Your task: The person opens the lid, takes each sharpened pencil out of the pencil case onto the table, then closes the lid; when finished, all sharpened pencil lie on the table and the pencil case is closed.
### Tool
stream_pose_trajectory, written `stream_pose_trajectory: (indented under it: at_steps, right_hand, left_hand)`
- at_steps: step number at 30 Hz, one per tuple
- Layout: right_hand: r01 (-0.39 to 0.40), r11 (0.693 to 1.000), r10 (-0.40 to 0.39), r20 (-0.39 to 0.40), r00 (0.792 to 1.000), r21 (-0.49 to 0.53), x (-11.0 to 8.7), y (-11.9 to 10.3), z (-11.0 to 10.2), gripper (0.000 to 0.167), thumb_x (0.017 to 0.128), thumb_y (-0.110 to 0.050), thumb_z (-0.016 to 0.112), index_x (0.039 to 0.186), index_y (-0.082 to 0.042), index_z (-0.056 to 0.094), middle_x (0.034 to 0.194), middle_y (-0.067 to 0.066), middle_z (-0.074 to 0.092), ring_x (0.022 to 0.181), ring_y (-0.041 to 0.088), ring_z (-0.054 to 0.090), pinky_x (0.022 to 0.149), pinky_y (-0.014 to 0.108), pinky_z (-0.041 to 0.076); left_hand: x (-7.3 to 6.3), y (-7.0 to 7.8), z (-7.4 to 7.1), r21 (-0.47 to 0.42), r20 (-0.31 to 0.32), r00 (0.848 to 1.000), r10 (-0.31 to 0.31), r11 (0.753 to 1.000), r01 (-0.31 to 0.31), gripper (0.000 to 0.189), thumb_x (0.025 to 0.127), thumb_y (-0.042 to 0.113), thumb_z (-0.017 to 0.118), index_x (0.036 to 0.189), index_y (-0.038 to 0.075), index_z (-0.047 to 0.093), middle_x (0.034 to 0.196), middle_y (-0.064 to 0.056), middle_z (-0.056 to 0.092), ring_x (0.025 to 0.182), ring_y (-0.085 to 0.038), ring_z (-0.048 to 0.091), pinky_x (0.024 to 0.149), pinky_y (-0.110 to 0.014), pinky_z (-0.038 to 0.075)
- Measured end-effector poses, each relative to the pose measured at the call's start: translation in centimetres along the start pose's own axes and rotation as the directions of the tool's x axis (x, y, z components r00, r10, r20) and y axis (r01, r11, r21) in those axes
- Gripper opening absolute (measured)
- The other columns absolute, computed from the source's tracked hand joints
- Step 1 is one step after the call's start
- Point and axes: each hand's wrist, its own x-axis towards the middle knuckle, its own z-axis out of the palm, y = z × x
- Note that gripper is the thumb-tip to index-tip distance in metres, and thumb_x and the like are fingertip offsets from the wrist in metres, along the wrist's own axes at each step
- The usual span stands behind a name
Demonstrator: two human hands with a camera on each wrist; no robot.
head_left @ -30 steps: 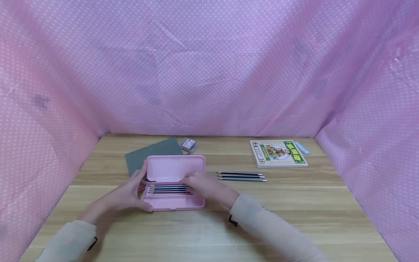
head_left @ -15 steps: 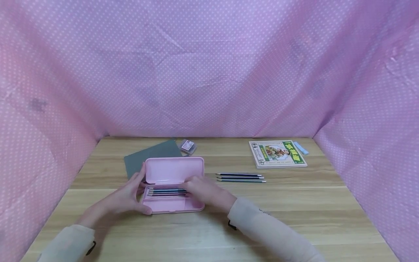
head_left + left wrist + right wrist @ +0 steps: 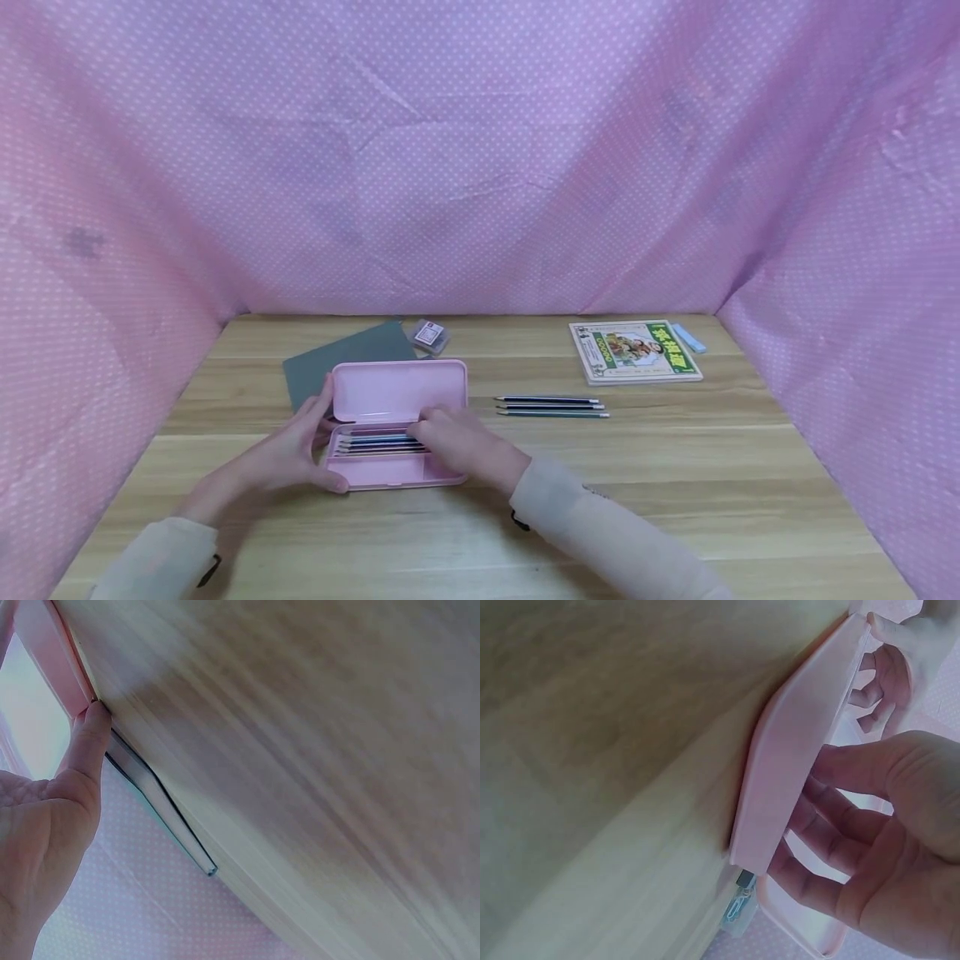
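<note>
Open pencil case (image 3: pixel 375 472), 1 hidden grip

We find the case just off the centre of the table (image 3: pixel 450 542), toward 9 o'clock, its lid (image 3: pixel 397 390) up at 12. Stored pencils (image 3: pixel 375 441) lie in the rear compartment, points toward 9. The left hand (image 3: pixel 288 454) spans that end, its grip wide, thumb at the front corner. The right hand (image 3: pixel 461 442) reaches in near 3; we cannot tell whether it pinches a pencil. We judge that a sideways push could skew the stored pencils over the divider (image 3: pixel 375 457), or a knuckle knock tip the lid. If the left hand eased off, the case might slide. From the case, 3 loose pencils (image 3: pixel 551 407) lie at 3 o'clock, where a sleeve (image 3: pixel 600 525) could roll them; a booklet (image 3: pixel 636 352) toward 2, a dark notebook (image 3: pixel 341 358) at 11, a small box (image 3: pixel 430 336) at 1.
</note>
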Motion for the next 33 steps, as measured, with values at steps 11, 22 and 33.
stream_pose_trajectory:
  at_steps: [11,22,33]
  right_hand:
    - [-0.014,0.997,0.014,-0.005,1.000,0.079,0.1,0.2,0.1,0.026,0.093,-0.001,0.070,0.111,-0.017,0.079,0.092,-0.004,0.071,0.076,0.008,0.058,0.067,0.018,0.049]
    - [0.017,0.986,-0.007,-0.061,0.998,0.167,0.0,0.8,0.2,0.027,0.095,0.000,0.065,0.110,-0.017,0.080,0.094,-0.004,0.073,0.077,0.003,0.058,0.071,0.018,0.052]
    - [0.042,0.968,-0.028,-0.062,0.998,0.247,-0.4,1.2,0.1,0.027,0.097,-0.001,0.065,0.116,-0.014,0.078,0.102,-0.001,0.074,0.088,0.003,0.063,0.083,0.017,0.054]
  left_hand:
    - [0.1,0.0,-0.1,-0.002,-0.004,1.000,0.016,1.000,-0.016,0.155,0.061,0.036,0.099,0.160,0.014,-0.017,0.140,-0.019,0.033,0.123,-0.033,0.055,0.110,-0.040,0.043]
    - [0.0,0.0,-0.1,0.002,-0.006,1.000,0.011,1.000,-0.011,0.154,0.061,0.038,0.099,0.161,0.015,-0.016,0.141,-0.017,0.033,0.123,-0.031,0.055,0.110,-0.037,0.044]
    - [-0.1,0.1,-0.1,0.023,-0.009,1.000,0.006,1.000,-0.006,0.154,0.060,0.039,0.099,0.161,0.015,-0.016,0.140,-0.017,0.034,0.123,-0.030,0.055,0.110,-0.036,0.044]
